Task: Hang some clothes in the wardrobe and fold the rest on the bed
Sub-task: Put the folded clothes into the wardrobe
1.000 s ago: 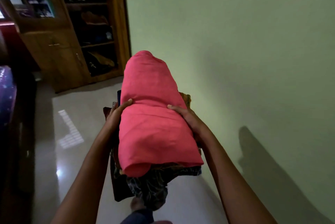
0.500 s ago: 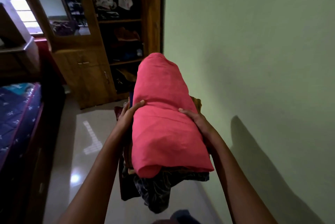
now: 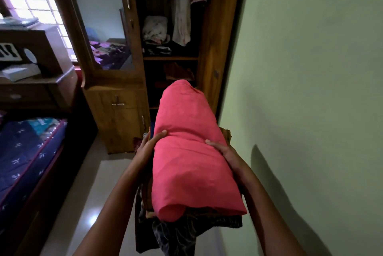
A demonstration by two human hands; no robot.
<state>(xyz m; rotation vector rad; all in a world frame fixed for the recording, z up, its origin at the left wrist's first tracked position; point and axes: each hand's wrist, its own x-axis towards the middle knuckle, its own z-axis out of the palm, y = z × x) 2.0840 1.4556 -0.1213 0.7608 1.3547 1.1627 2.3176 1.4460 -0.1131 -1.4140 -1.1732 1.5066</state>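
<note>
I carry a stack of folded clothes in front of me, topped by a pink folded cloth, with dark patterned garments hanging out underneath. My left hand grips the stack's left side, thumb on the pink cloth. My right hand grips the right side, thumb on top. The wooden wardrobe stands straight ahead with its right section open; hanging clothes and piled clothes show on its shelves. The bed with a blue patterned sheet lies at the left.
The wardrobe's mirrored door and lower cabinet are left of the open section. A wooden headboard shelf holds a white box. A green wall runs along my right. Glossy floor separates bed and wall.
The wardrobe has come nearer and higher in view, and the bed has come into view on the left. Both hands keep the same hold on the stack.
</note>
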